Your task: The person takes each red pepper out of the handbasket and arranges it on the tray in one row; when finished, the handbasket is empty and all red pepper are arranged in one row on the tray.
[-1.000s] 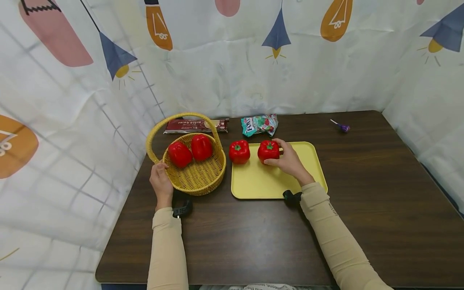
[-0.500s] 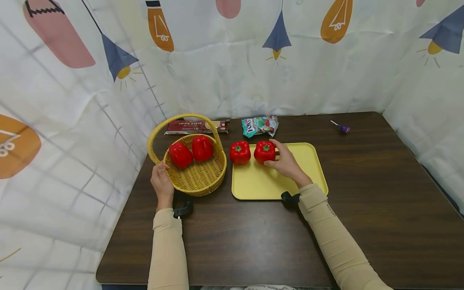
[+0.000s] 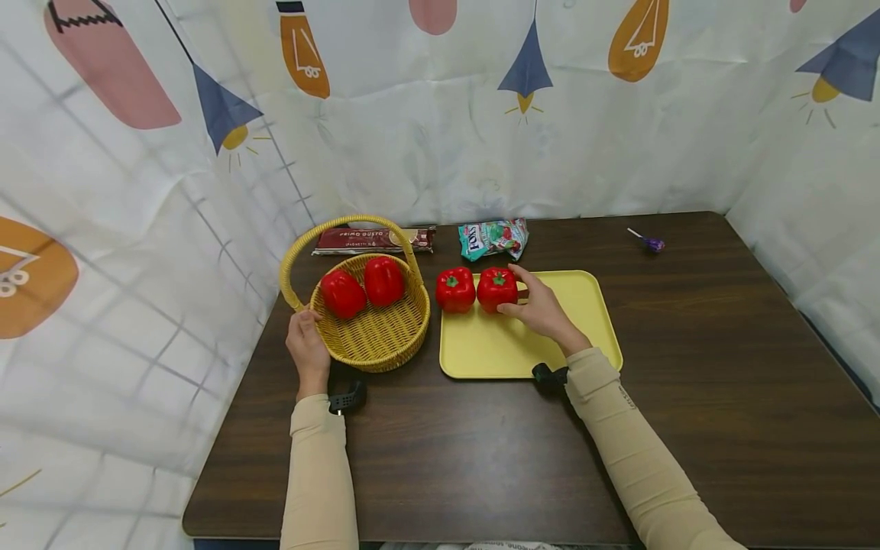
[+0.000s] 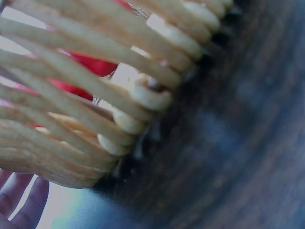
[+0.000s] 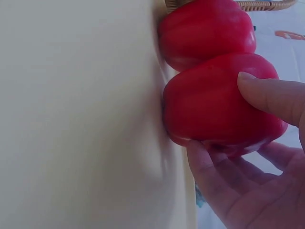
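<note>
My left hand (image 3: 307, 347) grips the left rim of a yellow wicker basket (image 3: 374, 336) by the foot of its handle. Inside the basket lie two red bell peppers (image 3: 363, 289). With thumb and fingers my right hand (image 3: 545, 309) holds a red bell pepper (image 5: 219, 102) at its right side, on the yellow tray (image 3: 509, 351). Another red bell pepper (image 3: 455, 290) sits at the tray's upper left corner, right against the held one. The left wrist view shows the basket's woven wall (image 4: 95, 71) close up and a few fingertips (image 4: 33, 202).
Behind the basket lies a dark red spaghetti pack (image 3: 371, 240). A teal snack bag (image 3: 493, 237) is behind the tray. A purple lollipop (image 3: 651, 243) lies at the back right of the brown table (image 3: 722, 367). Printed curtains hang around the back and sides.
My right hand has moved the held bell pepper left across the tray, closing the gap to the other bell pepper. My left hand and the basket have stayed in place.
</note>
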A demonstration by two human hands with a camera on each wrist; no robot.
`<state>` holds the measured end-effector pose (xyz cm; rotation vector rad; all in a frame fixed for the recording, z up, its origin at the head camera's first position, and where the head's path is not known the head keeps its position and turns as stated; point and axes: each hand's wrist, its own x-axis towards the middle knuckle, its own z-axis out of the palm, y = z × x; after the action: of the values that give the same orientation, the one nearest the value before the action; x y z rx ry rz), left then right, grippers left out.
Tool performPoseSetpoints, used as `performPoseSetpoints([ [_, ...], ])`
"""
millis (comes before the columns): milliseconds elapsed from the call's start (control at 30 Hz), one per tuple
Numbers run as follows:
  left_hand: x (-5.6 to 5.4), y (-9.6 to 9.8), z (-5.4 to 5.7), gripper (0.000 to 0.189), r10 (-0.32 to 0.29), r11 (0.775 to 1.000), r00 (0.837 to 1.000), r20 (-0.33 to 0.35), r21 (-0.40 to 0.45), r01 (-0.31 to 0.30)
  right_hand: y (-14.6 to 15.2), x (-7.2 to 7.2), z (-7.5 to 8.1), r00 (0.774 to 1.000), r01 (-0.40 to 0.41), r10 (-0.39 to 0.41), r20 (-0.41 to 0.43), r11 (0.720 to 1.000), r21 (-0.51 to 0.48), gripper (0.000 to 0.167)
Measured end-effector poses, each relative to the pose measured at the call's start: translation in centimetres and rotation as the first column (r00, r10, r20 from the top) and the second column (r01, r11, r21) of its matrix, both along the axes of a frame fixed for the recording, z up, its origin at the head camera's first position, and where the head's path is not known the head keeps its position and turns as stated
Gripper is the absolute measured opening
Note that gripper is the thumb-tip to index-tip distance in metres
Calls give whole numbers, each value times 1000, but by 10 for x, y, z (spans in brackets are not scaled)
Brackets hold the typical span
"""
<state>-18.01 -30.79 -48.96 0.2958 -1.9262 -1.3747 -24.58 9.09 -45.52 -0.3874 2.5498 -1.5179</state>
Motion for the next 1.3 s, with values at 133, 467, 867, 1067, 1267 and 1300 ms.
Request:
performPoseSetpoints([
  [133, 0, 0, 0, 63, 2, 1000, 1000, -1, -3, -2, 0, -1, -1, 1000, -3, 3, 13, 1000, -2, 80],
  [467, 0, 0, 1, 63, -1, 1000, 1000, -2, 8, 1, 1, -1, -1, 1000, -19, 19, 17, 1000, -20, 82],
  [867, 21, 25, 38, 68, -33, 999, 999, -29, 26, 34, 1, 0, 1, 999, -35, 36, 33, 999, -20, 87],
  [1067, 10, 12, 19, 68, -25, 1000, 999, -30, 14, 26, 5, 2, 8, 1000, -8, 8, 26, 1000, -2, 86],
  [1267, 0, 0, 0, 64, -1, 1000, 1000, -16, 8, 2, 6, 8, 25, 999, 26, -27, -35, 1000, -16, 81],
  [1300, 0, 0, -1, 63, 1, 1000, 1000, -14, 7, -1, 5, 10, 28, 998, 36, -37, -48, 999, -22, 79],
])
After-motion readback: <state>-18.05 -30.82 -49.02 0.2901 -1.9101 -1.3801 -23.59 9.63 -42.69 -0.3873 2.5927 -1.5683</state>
